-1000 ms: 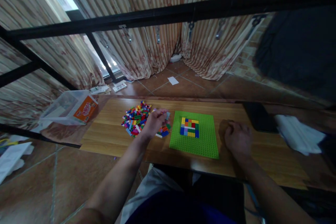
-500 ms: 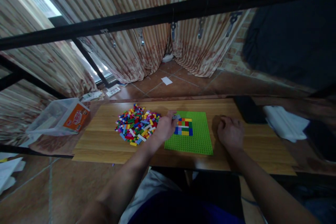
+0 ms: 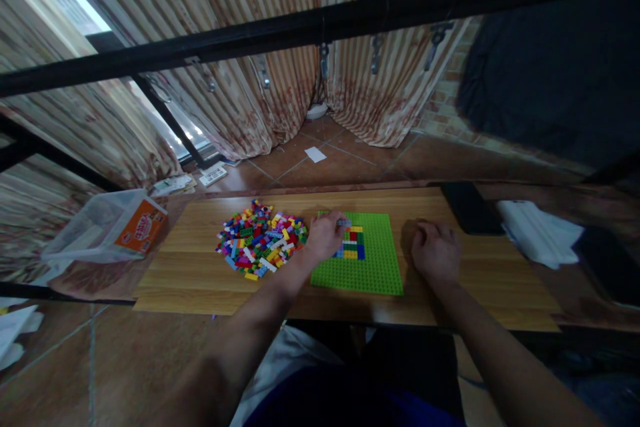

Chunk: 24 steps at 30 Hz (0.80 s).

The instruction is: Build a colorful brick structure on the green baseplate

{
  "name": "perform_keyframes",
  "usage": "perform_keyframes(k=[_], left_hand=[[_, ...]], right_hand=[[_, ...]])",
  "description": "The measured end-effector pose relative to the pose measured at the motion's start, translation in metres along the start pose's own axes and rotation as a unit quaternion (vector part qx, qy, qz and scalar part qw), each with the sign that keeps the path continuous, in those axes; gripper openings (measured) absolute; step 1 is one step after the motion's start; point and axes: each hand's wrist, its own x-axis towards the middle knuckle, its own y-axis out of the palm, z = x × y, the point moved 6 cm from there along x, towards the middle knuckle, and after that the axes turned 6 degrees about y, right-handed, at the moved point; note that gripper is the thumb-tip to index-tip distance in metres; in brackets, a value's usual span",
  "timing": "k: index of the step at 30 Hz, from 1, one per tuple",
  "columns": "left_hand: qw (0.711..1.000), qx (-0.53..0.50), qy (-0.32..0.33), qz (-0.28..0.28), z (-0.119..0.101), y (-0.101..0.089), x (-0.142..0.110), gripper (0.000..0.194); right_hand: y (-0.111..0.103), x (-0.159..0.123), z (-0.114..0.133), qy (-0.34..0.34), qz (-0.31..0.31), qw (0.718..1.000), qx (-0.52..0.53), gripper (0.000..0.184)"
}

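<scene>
A green baseplate (image 3: 375,270) lies on the wooden table (image 3: 200,273), with a small block of coloured bricks (image 3: 354,244) built on it. My left hand (image 3: 325,236) is over the plate's left edge, fingers pinched on a small grey brick (image 3: 343,221) held just above the built block. A heap of loose coloured bricks (image 3: 257,246) lies to the left of that hand. My right hand (image 3: 434,252) rests on the table just right of the plate, fingers curled shut with nothing visible in them.
A clear plastic tub with an orange label (image 3: 113,233) lies at the table's left end. A dark flat object (image 3: 470,208) and white cloth (image 3: 540,232) sit at the right. A black bar (image 3: 320,20) crosses overhead; curtains hang behind.
My left hand has moved right from the brick heap to the baseplate, carrying the grey brick up to the built block. My right hand has stayed put.
</scene>
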Motion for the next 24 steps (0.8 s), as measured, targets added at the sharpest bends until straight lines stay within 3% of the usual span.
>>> perform_keyframes(k=[7, 15, 24], left_hand=[[1.0, -0.02, -0.016, -0.018, 0.005, 0.013, 0.001, 0.019], [1.0, -0.011, -0.013, -0.014, 0.006, 0.012, 0.001, 0.02], [0.997, -0.075, -0.015, 0.008, 0.014, 0.009, 0.0, 0.039]], right_hand=[[0.0, 0.0, -0.001, 0.001, -0.004, 1.0, 0.004, 0.032], [0.001, 0.0, -0.002, -0.011, -0.016, 1.0, 0.008, 0.032], [0.0, 0.0, -0.001, -0.002, -0.012, 1.0, -0.001, 0.033]])
